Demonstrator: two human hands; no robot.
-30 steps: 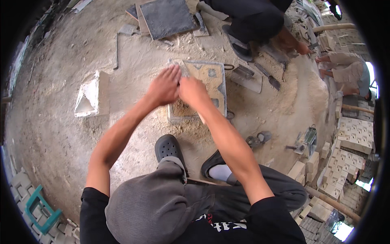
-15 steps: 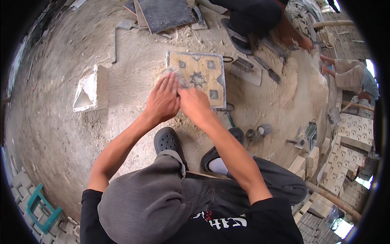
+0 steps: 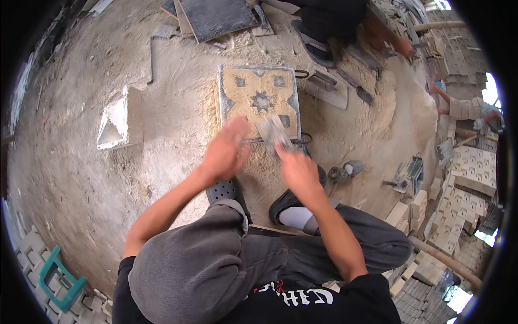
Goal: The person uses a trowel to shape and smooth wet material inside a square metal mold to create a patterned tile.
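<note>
On the ground before me lies a square mould (image 3: pixel 220 92) with a grey metal rim and loop handles on its right side. Tan powder fills it around a dark star and smaller dark shapes. My right hand (image 3: pixel 300 171) grips a flat grey scraper (image 3: pixel 274 135), blurred by motion, over the mould's near edge. At the near left corner my left hand (image 3: pixel 225 150) hovers, smeared, its fingers stretched out and thumb apart, holding nothing. Just right of the mould rests a steel trowel (image 3: pixel 330 92).
A white block with a triangular face (image 3: pixel 121 121) stands at left. Dark boards (image 3: pixel 216 19) lie at the back. A co-worker's hand (image 3: pixel 403 47) works at upper right. Pale blocks (image 3: pixel 458 216) are stacked at right, and a green plastic frame (image 3: pixel 56 281) sits lower left.
My hands were together on the scraper at the mould's left side. They have parted and come nearer to me, the right hand carrying the scraper rightward to the near edge.
</note>
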